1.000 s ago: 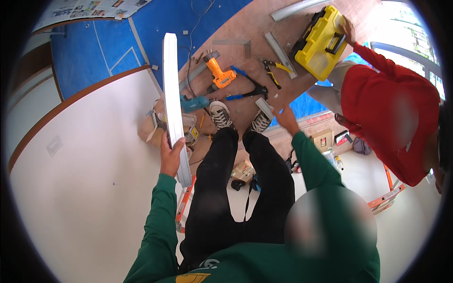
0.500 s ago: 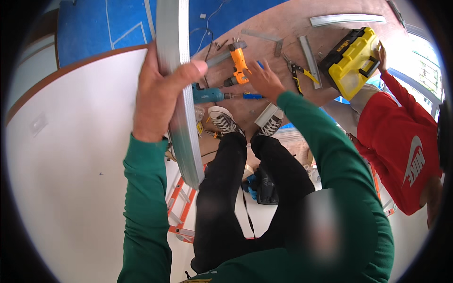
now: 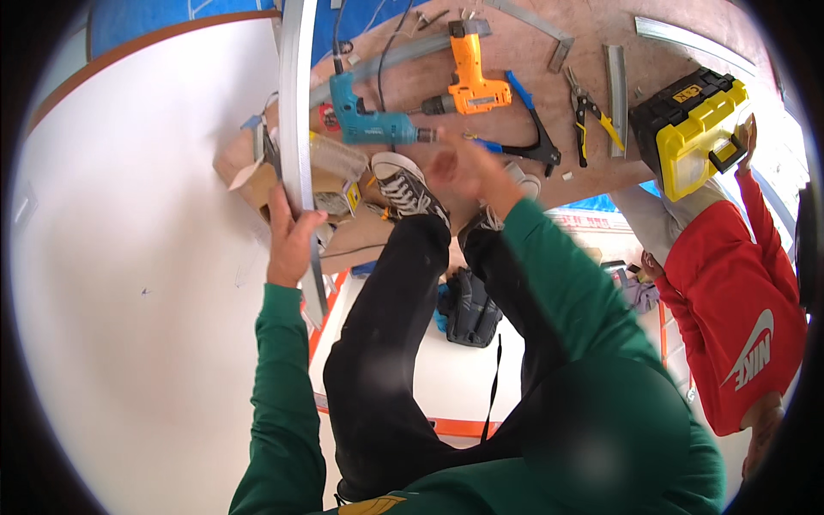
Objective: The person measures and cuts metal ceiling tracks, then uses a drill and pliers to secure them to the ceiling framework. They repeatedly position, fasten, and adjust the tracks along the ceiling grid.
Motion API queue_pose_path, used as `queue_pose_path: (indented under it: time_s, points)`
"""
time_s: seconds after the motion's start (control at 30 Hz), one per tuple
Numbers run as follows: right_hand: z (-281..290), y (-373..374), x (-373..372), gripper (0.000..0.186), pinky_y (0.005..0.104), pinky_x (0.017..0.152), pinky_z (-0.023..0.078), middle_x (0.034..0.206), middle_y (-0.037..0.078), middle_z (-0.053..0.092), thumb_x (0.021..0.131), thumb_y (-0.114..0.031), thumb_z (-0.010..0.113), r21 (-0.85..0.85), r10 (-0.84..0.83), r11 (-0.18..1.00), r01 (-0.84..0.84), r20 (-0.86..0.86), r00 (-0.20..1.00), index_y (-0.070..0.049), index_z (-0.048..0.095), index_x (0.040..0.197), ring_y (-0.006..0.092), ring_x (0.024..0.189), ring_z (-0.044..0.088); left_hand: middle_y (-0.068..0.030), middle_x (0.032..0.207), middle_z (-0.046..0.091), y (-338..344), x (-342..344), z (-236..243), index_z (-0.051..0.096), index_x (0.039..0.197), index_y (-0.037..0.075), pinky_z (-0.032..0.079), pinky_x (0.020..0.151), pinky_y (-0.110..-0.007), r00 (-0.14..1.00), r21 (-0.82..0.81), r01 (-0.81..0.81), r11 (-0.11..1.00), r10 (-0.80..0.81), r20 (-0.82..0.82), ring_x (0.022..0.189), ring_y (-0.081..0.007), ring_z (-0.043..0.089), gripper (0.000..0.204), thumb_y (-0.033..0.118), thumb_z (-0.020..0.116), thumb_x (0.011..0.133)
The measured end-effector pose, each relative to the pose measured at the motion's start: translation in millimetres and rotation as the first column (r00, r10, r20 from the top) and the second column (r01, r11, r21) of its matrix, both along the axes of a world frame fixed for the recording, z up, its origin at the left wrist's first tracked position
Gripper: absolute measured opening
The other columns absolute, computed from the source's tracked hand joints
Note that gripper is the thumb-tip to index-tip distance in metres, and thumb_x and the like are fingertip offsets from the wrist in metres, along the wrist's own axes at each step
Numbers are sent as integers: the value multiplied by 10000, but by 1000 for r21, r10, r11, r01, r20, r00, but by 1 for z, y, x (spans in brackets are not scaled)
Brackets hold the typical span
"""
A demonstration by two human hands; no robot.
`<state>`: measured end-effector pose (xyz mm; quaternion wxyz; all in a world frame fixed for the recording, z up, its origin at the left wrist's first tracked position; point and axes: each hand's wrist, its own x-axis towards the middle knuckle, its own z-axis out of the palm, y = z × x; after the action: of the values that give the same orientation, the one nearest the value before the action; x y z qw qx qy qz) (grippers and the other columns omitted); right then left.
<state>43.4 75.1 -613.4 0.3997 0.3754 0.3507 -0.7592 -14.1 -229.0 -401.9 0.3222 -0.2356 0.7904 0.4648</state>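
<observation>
My left hand (image 3: pixel 290 241) is closed round a long pale metal channel (image 3: pixel 296 86), which stands lengthwise up the view at left of centre. My right hand (image 3: pixel 468 172), smeared by motion, hangs over my shoes by the tip of a teal drill (image 3: pixel 369 124); its grip is unclear. An orange drill (image 3: pixel 472 84) lies above that hand, with a blue-handled black tool (image 3: pixel 541 137) and yellow-black snips (image 3: pixel 584 116) to its right. An open cardboard box (image 3: pixel 343 190) with small items sits beside the channel.
A co-worker in red (image 3: pixel 712 283) is at the right, one hand at a yellow-black toolbox (image 3: pixel 699 146). Short metal channels (image 3: pixel 614 99) lie on the brownish board (image 3: pixel 571 17). A white surface (image 3: pixel 137 215) fills the left; an orange ladder (image 3: pixel 455 427) and black bag (image 3: pixel 472 313) show lower down.
My right hand reached up toward the orange drill, fingers spread, and is now lower and blurred. The view has shifted; my left hand still holds the channel. The co-worker's toolbox appears farther right.
</observation>
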Motion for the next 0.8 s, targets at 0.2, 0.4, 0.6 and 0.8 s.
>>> queue_pose_path:
  time_s: [0.2, 0.4, 0.6, 0.8]
  points:
    - [-11, -171, -15, 1275, 589, 1296, 338, 1665, 247, 389, 900, -776, 757, 178, -717, 545, 819, 605, 346, 103, 237, 1664, 432, 1550, 403, -108, 1350, 532, 34, -42, 16, 432, 1518, 1, 443, 1077, -341, 999, 85, 9, 996, -12, 40, 1183, -199, 515, 709, 117, 700, 872]
    - [-15, -167, -76, 1235, 612, 1239, 399, 1564, 229, 511, 832, -719, 866, 234, -730, 451, 861, 653, 205, 104, 369, 1606, 403, 1449, 521, -116, 1403, 578, 60, -96, 21, 500, 1491, 16, 461, 1153, -408, 952, 221, 298, 928, -307, 3, 1346, -264, 569, 751, 95, 710, 775]
    - [-31, -159, -103, 923, 474, 1000, 574, 1360, 214, 648, 827, -302, 922, 472, -819, 523, 710, 510, 265, 145, 451, 1483, 351, 1176, 685, -140, 1432, 604, 96, -144, -21, 512, 1526, 14, 485, 1182, -455, 868, 280, 443, 852, -486, 103, 1372, -295, 585, 809, 124, 723, 753]
    - [35, -124, -30, 728, 463, 982, 554, 1268, 236, 642, 768, -245, 908, 718, -711, 543, 436, 117, 693, 68, 520, 1298, 322, 1116, 669, -126, 1360, 623, 113, -156, -33, 555, 1570, 54, 469, 1119, -394, 647, 317, 677, 664, -742, 173, 1316, -278, 598, 889, 273, 727, 726]
